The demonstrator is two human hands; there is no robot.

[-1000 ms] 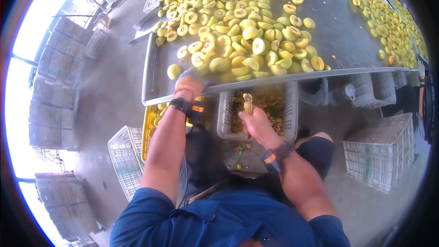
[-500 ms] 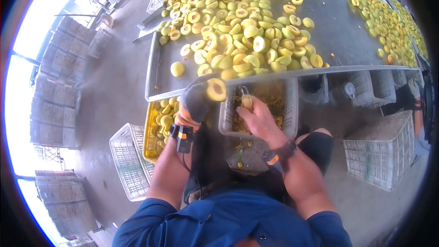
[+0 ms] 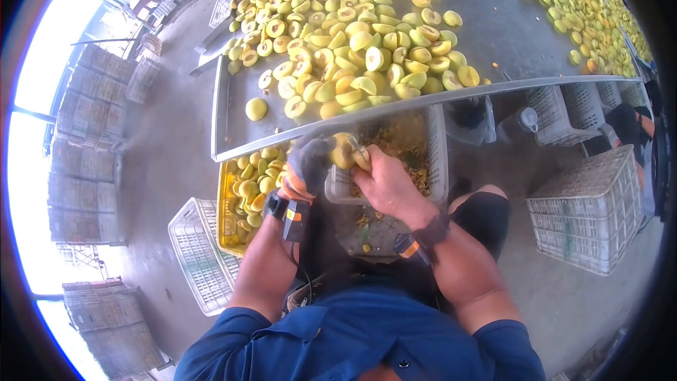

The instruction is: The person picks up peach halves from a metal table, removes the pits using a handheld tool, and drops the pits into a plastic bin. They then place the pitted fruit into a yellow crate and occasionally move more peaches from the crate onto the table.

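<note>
My left hand (image 3: 307, 162), in a dark glove with an orange cuff, is closed around a yellow-green peach half (image 3: 342, 151). Bare and closed, my right hand (image 3: 392, 183) grips a small pitting tool (image 3: 362, 159) with a short light handle and a curved metal end. The tool's metal end is at the peach half; how deep it sits is hidden. Both hands are above the near-left part of a grey plastic crate (image 3: 438, 159) holding brownish-yellow scraps. Just left of my left hand is a yellow crate (image 3: 228, 222) with peach halves in it.
A metal table (image 3: 486, 42) with a raised rim carries a large heap of peach halves (image 3: 367, 63). White crates stand at left (image 3: 201, 254) and right (image 3: 585, 215). Stacked crates (image 3: 84, 190) line the far left. Another person's arm (image 3: 643, 144) shows at right.
My hands have come together: the right hand brought the pitting tool left to the peach half. The peach half has turned and lowered slightly. The whole view has shifted a little.
</note>
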